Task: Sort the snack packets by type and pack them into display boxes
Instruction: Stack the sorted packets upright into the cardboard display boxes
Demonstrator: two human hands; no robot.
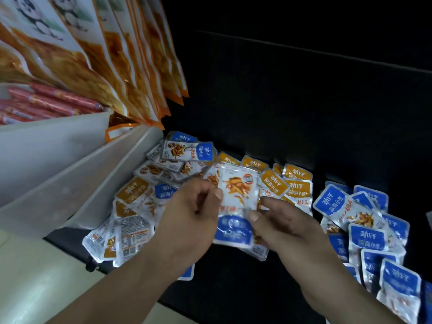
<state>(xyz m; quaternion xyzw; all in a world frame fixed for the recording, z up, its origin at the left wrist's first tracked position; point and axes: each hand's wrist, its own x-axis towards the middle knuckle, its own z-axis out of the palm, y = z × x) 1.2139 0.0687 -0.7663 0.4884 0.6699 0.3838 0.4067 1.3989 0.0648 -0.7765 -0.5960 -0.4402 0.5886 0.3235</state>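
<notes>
Blue-labelled packet in both hands: we are pinching it between left hand and right hand, its long axis running away from us, blue end nearest. We are judging the right hand closer to the blue pile, lying just right of it.

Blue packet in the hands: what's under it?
A lower packet peeks out beneath the blue packet, which the left hand and right hand pinch. Its type, and any more packets beneath, are covered.
</notes>
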